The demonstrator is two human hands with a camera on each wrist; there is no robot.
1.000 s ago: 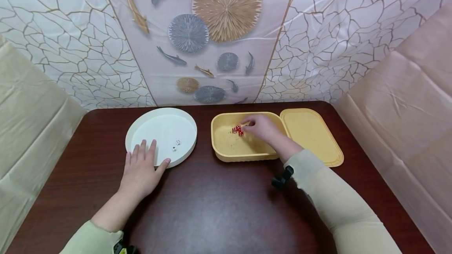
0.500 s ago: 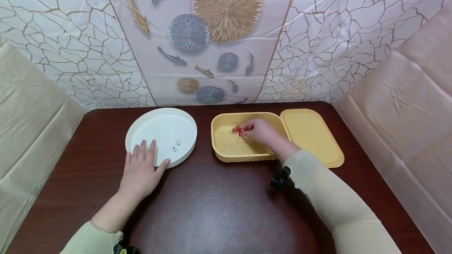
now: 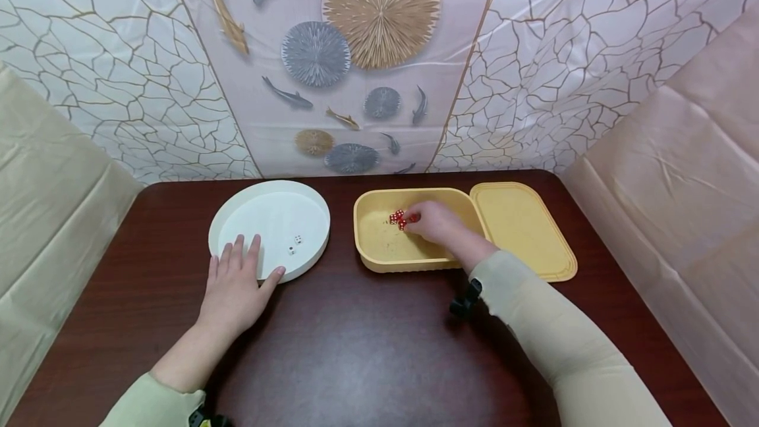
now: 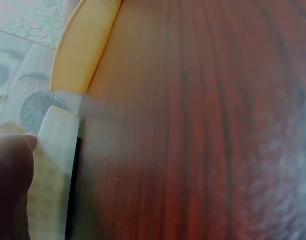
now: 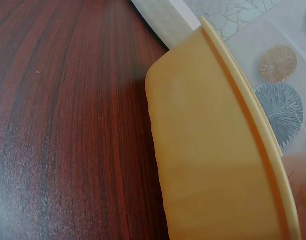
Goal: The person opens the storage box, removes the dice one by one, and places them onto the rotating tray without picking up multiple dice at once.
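Observation:
My left hand (image 3: 237,292) lies with straight, spread fingers over the near rim of a round white tray (image 3: 269,206). Two white dice (image 3: 298,240) rest inside that tray, right of the fingers. In the left wrist view my thumb (image 4: 12,160) shows beside the tray wall (image 4: 55,175). Inside a yellow rectangular box (image 3: 376,249), several red dice (image 3: 396,218) form a small cluster. Over the cluster my right hand (image 3: 437,221) curls its thumb and forefinger, with a red die between them. The box wall (image 5: 208,140) hides most of that hand in the right wrist view.
A yellow lid (image 3: 528,229) lies flat against the right side of the box. The dark wooden table (image 3: 356,348) stretches in front of both containers, and a patterned cloth backdrop (image 3: 379,117) stands behind them.
My right hand has shifted slightly left and down inside the box, its thumb and forefinger now closer around the red dice. The left hand stays where it was on the tray.

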